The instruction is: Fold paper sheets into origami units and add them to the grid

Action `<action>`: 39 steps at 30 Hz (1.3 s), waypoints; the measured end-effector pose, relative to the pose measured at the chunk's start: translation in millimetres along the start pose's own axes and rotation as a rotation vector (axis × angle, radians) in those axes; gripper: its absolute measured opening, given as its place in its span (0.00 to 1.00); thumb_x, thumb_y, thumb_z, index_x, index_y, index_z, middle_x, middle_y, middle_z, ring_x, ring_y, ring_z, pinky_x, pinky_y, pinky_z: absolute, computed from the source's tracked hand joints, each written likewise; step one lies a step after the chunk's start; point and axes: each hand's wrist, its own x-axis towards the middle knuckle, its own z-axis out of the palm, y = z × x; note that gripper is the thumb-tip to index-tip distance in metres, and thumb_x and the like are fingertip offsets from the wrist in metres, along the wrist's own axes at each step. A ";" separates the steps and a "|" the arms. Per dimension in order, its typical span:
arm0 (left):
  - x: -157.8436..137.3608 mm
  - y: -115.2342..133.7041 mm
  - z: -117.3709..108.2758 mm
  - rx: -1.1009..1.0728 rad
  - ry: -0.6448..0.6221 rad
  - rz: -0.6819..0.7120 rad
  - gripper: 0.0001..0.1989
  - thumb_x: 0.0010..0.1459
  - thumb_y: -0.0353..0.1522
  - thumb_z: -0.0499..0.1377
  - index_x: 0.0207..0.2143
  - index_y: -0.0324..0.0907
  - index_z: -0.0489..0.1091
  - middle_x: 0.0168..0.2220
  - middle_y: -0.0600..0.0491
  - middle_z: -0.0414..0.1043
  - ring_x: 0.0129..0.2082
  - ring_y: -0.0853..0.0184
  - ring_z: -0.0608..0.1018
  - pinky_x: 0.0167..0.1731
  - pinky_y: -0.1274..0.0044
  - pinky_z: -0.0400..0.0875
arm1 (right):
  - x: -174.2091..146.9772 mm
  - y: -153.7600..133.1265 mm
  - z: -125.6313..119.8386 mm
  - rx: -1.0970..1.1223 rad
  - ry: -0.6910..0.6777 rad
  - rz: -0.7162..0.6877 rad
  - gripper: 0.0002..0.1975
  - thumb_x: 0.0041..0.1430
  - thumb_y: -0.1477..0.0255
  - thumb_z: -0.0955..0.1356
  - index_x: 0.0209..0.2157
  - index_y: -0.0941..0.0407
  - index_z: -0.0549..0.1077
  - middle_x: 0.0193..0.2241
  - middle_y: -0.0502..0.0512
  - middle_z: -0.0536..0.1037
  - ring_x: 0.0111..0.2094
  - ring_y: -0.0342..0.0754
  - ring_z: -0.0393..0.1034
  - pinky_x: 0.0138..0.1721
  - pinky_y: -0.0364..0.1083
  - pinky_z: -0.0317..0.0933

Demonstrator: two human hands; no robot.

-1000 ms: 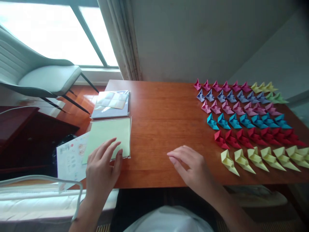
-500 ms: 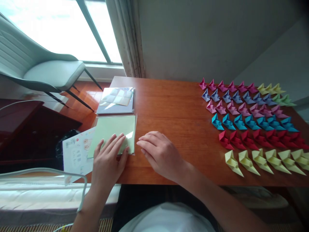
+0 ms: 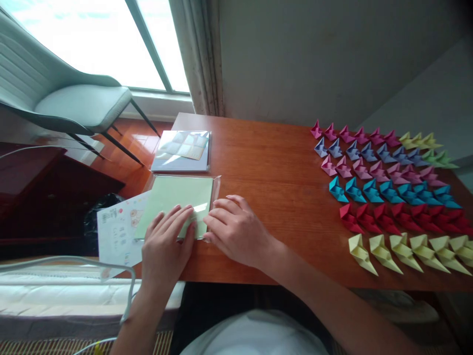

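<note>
A pack of light green square paper [image 3: 181, 190] in a clear plastic sleeve [image 3: 217, 185] lies at the table's left end. My left hand [image 3: 168, 239] rests flat on its lower part, fingers stretched out. At the pack's right edge, my right hand [image 3: 240, 231] has its fingers bent and close together on the sleeve. The thumb side is partly hidden. Just beyond lies another clear-wrapped pack [image 3: 162, 165], bluish-white, with a small patterned sheet [image 3: 195, 147] on top.
Rows of folded paper pieces [image 3: 373, 191] in several colours stand along the table's right side. A printed white sheet [image 3: 114, 236] sticks out past the left edge, near a white cable [image 3: 132, 291]. A grey chair [image 3: 84, 106] stands by the window.
My right hand has moved left onto the pack's right edge, and the clear sleeve now sticks out further there. My left hand stays on the pack. The view has shifted slightly.
</note>
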 end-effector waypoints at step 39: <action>13.4 -2.5 2.0 -0.021 -0.050 0.074 0.12 0.65 0.31 0.57 0.50 0.44 0.74 0.53 0.48 0.78 0.57 0.55 0.77 0.60 0.61 0.65 | -4.9 11.2 15.1 -0.097 -0.078 0.060 0.19 0.68 0.66 0.64 0.56 0.60 0.71 0.42 0.61 0.72 0.47 0.56 0.60 0.55 0.56 0.57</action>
